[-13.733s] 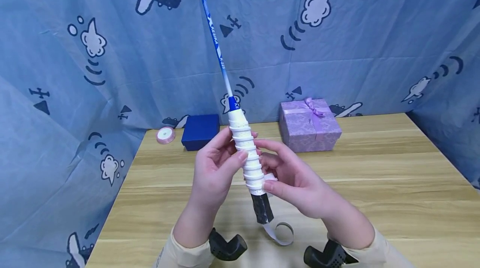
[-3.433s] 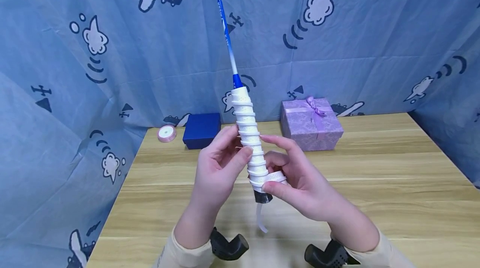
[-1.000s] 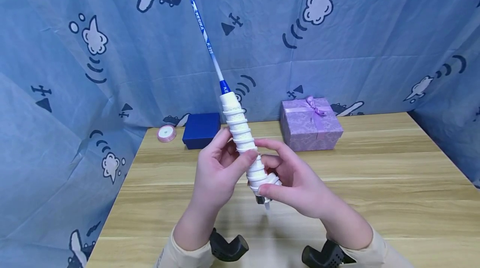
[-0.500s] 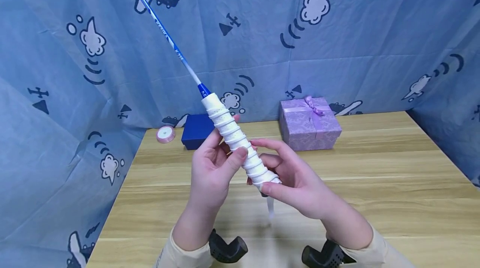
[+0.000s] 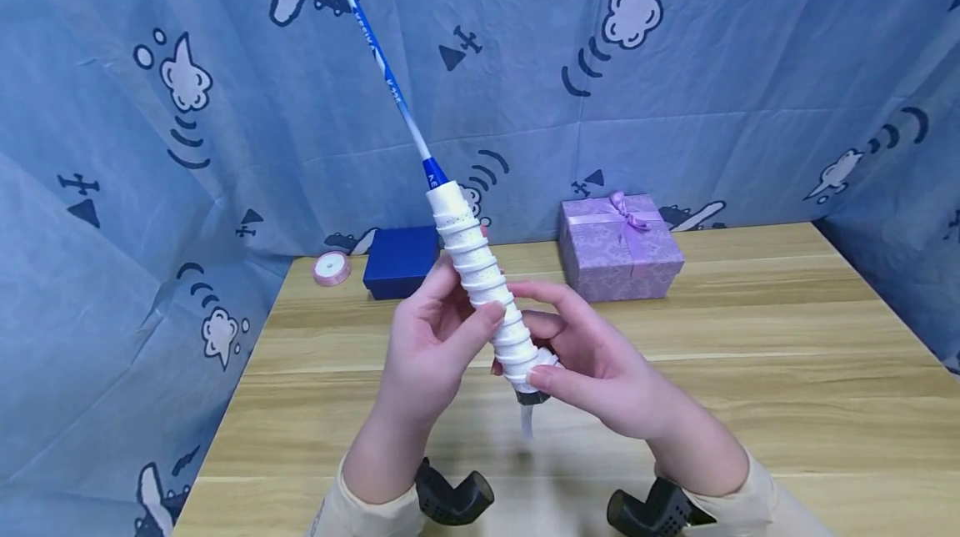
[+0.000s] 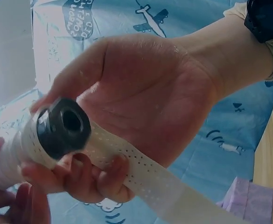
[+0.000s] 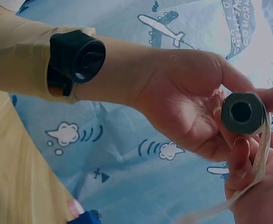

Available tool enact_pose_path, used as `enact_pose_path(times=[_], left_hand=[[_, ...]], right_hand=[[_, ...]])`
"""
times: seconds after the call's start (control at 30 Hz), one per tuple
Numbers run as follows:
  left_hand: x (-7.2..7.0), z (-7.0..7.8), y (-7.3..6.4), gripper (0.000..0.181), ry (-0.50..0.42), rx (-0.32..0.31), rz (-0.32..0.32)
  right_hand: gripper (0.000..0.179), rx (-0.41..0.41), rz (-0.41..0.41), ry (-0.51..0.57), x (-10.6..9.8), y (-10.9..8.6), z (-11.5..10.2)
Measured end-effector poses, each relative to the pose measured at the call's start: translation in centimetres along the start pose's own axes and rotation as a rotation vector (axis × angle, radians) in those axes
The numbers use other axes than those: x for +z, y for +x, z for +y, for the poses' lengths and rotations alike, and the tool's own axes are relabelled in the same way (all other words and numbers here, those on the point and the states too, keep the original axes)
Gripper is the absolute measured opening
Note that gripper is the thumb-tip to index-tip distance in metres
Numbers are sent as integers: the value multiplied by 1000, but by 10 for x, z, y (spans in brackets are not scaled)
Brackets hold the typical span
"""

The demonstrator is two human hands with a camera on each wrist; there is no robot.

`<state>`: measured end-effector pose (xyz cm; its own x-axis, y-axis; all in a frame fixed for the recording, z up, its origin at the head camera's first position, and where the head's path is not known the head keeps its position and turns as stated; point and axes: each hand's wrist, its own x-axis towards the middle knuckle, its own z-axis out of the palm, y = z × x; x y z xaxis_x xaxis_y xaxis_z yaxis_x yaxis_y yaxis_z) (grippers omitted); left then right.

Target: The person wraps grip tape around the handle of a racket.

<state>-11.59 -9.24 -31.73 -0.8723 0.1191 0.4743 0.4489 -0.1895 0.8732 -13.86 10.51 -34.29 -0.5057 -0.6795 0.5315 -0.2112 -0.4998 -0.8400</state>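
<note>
A blue-and-white badminton racket leans up to the left, its head out of the head view. White perforated grip tape winds in ridged, overlapping turns down its handle. My left hand holds the handle's middle between thumb and fingers. At the lower end my right hand pinches the tape against the handle, thumb in front. Only a short stretch of the black butt cap shows below the wraps. In the left wrist view, the loose tape strip runs from the handle between the right hand's curled fingers and palm.
On the wooden table, a pink ribbon spool and a dark blue box stand back left. A lilac gift box with a bow stands behind the right hand. Blue printed cloth hangs behind the table.
Since half a second ago the racket has swung back more upright, and its head has left the view. Compared with the oldest frame, the wraps reach lower and less black handle shows.
</note>
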Motion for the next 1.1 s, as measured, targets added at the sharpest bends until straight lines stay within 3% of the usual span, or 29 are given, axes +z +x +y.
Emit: enact_pose_path(times=[0.13,0.3,0.47,0.63,0.9,1.1], left_hand=[[2,2,0,51,166,-11,104],[6,2,2,56,183,-31,187],[3,3,1,50,108,-57,131],[-1,2,1,51,17,-32,59],[-3,1,1,56,-99,-40,-3],[1,3,-1,48,51,-64,4]], right_hand=[[69,8,90,-174,5,1,2],[67,27,178,-348,9,0,2],[70,-7,137,-334,8,0,2],[72,-56,49,-303,6,2,2],[74,32,5,-232,6,0,-1],[78,-7,61,-350,9,-2,-1]])
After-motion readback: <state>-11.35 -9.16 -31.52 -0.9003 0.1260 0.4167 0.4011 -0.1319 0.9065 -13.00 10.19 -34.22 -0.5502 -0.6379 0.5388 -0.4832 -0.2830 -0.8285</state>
